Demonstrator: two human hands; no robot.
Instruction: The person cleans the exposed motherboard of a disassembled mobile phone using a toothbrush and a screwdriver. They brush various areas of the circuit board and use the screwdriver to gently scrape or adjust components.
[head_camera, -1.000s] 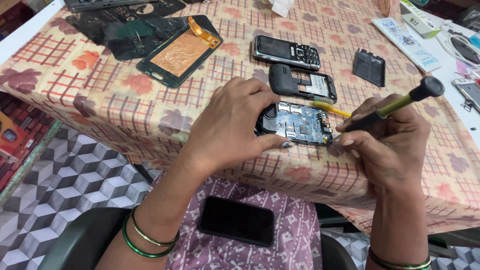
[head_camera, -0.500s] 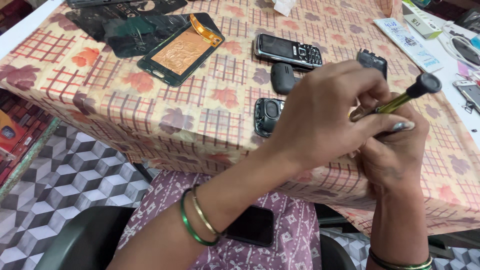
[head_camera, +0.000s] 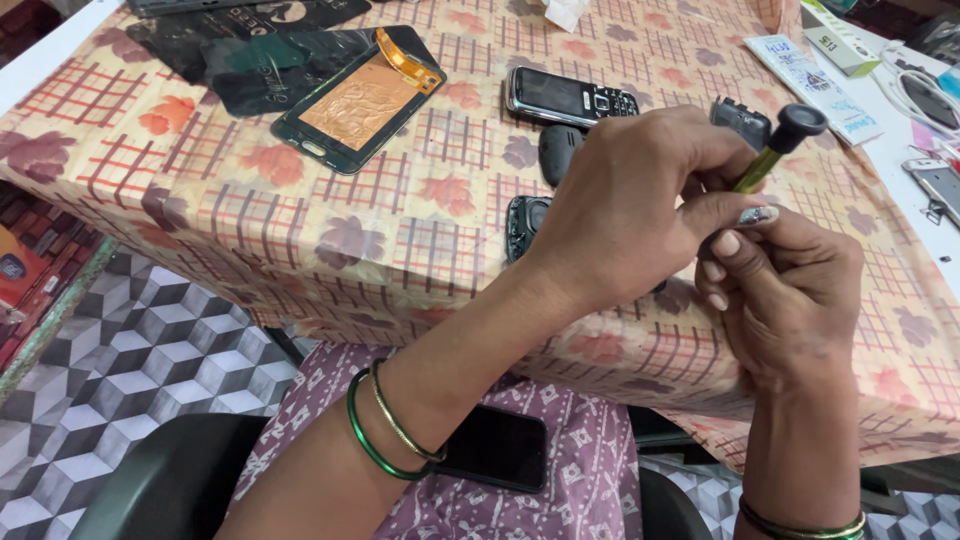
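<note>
Head view: both hands, left hand (head_camera: 620, 210) and right hand (head_camera: 785, 290), pinch the upright screwdriver (head_camera: 775, 145) above the opened phone (head_camera: 525, 225) near the tabletop's front edge.

On the table (head_camera: 200, 190): screen panel (head_camera: 358, 102) far left, keypad phone (head_camera: 570, 97) right of it. Just before that phone, a back cover (head_camera: 560, 150); nearer still, the opened phone (head_camera: 525, 225), mostly under the left hand (head_camera: 625, 215). Right hand (head_camera: 790, 290) beside, right of the left. Screwdriver (head_camera: 775, 145) between both hands, above the opened phone. Small cover (head_camera: 742, 118) behind the screwdriver. Another phone (head_camera: 490, 445) on the lap, below the table edge.
</note>
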